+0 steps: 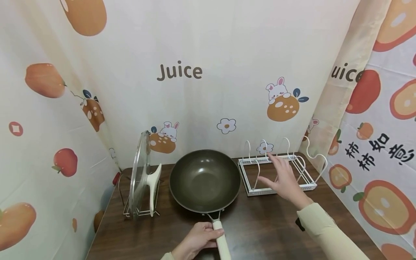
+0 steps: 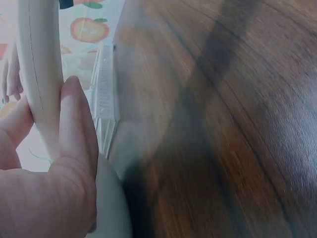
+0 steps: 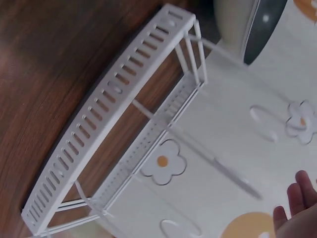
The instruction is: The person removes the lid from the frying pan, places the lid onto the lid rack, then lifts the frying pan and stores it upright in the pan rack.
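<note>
A dark wok (image 1: 204, 180) with a cream handle (image 1: 221, 242) is at the middle of the table. My left hand (image 1: 200, 235) grips that handle near the pan; in the left wrist view the fingers and thumb pinch the handle (image 2: 40, 64) from both sides. To the right lies a white metal rack (image 1: 250, 192) with several upright wire dividers. Over the rack hovers my right hand (image 1: 284, 178), thumb and fingers spread, holding nothing. In the right wrist view only some fingertips of this hand (image 3: 299, 208) show at the lower right, apart from the rack's slotted side (image 3: 114, 89).
On the left a glass lid (image 1: 139, 180) with a cream handle stands upright in a wire stand (image 1: 143, 212). The brown wooden table (image 1: 269, 224) is closed in by printed curtains (image 1: 208, 97) at the back and both sides.
</note>
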A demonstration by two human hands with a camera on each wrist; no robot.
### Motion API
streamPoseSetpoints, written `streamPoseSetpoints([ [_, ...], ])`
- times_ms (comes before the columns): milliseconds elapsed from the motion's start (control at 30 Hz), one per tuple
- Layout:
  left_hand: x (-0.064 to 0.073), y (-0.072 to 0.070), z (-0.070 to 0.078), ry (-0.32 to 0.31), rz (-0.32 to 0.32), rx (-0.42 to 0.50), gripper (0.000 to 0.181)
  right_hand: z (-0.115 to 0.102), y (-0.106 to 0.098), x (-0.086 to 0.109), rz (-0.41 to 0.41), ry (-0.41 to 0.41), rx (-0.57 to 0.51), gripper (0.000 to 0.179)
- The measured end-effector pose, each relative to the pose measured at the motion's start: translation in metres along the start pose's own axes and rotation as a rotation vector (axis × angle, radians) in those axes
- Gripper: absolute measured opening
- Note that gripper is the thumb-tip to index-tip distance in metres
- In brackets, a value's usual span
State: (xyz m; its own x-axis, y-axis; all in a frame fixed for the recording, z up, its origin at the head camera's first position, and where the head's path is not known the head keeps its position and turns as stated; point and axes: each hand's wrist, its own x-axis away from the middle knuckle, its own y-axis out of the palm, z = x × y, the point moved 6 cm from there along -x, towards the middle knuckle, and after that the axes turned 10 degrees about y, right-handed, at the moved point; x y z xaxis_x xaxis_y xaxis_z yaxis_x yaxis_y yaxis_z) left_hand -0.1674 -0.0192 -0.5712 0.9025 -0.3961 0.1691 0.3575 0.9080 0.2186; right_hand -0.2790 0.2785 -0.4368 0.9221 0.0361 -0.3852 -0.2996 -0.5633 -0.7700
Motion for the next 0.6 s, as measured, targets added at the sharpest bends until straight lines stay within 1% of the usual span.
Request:
streamPoseSetpoints([
  [67,-0.002,0.003,-0.001,0.002,0.002,0.013,0.025,-0.006,-0.001,0.009,-0.014,-0.013,0.001,0.092],
  [167,-0.006,0.007,-0.002,0.005,0.018,0.013,0.025,-0.011,0.002,0.021,-0.077,-0.008,0.005,0.092],
  [300,-0.012,0.013,-0.003,0.009,0.055,0.014,0.025,-0.013,0.011,0.037,-0.203,0.047,0.004,0.093],
  [433,-0.017,0.021,-0.004,0.008,0.085,0.041,0.023,-0.014,0.017,0.053,-0.320,0.099,-0.026,0.090],
  [600,-0.023,0.029,-0.005,0.013,0.128,0.070,0.018,-0.019,0.023,0.073,-0.472,0.080,-0.061,0.085],
])
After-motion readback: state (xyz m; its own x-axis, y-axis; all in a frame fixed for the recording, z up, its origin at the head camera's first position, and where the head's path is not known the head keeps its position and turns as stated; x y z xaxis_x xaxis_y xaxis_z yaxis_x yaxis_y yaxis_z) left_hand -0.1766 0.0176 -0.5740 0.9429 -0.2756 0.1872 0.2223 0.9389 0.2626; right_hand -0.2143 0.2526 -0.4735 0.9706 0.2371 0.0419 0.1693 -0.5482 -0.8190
